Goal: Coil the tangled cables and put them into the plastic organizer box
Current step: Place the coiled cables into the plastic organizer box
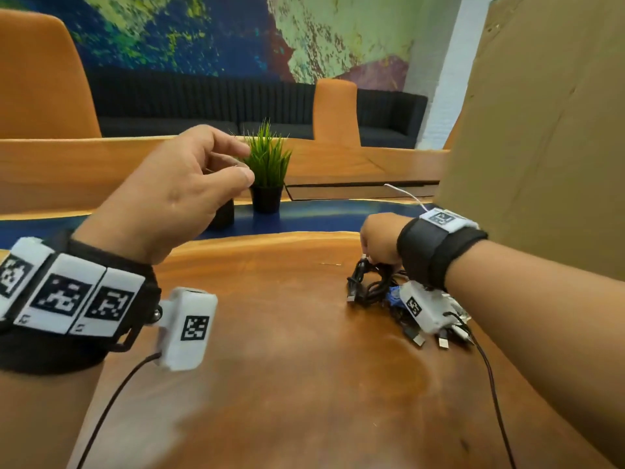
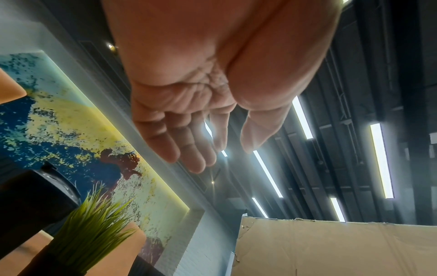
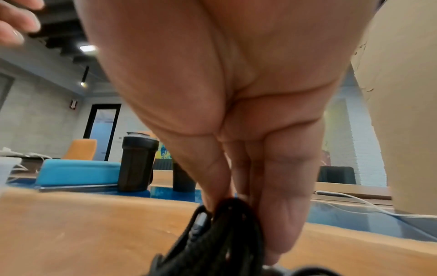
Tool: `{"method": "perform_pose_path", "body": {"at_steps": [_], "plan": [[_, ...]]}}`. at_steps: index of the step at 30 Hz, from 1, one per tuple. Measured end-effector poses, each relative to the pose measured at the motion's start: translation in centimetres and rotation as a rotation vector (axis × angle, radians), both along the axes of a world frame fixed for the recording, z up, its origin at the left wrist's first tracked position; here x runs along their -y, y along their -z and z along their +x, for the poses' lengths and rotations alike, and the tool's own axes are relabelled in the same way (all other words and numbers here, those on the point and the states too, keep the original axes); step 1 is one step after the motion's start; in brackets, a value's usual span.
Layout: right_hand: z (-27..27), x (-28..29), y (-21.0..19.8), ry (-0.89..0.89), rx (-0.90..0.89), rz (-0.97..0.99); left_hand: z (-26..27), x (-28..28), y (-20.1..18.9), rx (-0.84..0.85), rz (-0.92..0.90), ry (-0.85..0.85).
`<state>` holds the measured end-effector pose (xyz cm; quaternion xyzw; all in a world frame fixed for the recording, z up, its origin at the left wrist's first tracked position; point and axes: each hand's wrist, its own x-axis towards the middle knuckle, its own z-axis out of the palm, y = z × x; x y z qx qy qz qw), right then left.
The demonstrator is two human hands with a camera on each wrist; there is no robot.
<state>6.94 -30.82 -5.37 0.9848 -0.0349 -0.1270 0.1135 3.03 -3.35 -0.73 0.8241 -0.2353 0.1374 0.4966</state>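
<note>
- Head view: our right hand (image 1: 378, 240) pinches the tangled bundle of black cables (image 1: 367, 282) lying near the right edge of the glossy orange-brown wooden table (image 1: 287, 367).
- Our left hand (image 1: 179, 191) hangs above the table, fingers loosely spread, holding nothing.
- Bare wood lies between both hands and toward the near edge.
- Past the blue strip stand a green grass plant in a black pot (image 1: 267, 174) and a dark cylindrical bottle (image 3: 138, 164).
- One tall brown cardboard sheet (image 1: 541, 130) walls the right side just beside the cables.
</note>
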Motion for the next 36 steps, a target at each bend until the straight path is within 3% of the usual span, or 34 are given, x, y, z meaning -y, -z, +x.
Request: {"method": "perform_pose_path", "body": {"at_steps": [3, 7, 11, 16, 20, 24, 28, 33, 36], "plan": [[0.1, -0.1, -0.2, -0.018, -0.029, -0.103, -0.8, -0.5, -0.8, -0.091, 0.122, -0.021], [-1.2, -0.1, -2.4, -0.116, 0.13, -0.151, -2.0, -1.2, -3.4, -0.153, 0.61, -0.125], [-3.6, -3.0, -4.7, -0.194, 0.275, 0.097, -1.0, -6.6, -3.8, -0.191, 1.085, -0.284], [-6.9, -6.6, -6.3, -0.324, 0.191, 0.25, -1.4, -12.7, -0.8, -0.463, 1.462, -0.479], [-9.2, -8.5, -6.5, -0.438, 0.119, 0.243, -2.5, -13.7, 1.1, -0.546, 1.518, -0.441], [-11.0, -9.2, -5.8, -0.445, 0.049, 0.257, -3.2, -12.0, 1.5, -0.452, 1.516, -0.375], [-12.0, -9.4, -5.1, -0.46, 0.052, 0.21, -4.0, -8.9, 1.3, -0.321, 1.483, -0.205], [-12.3, -9.4, -2.9, -0.444, 0.083, 0.195, -4.2, -4.1, 2.2, -0.186, 1.352, 0.004], [-12.8, -9.4, -0.5, -0.443, 0.142, 0.076, -4.4, -1.7, 2.7, -0.13, 1.252, 0.108]]}}
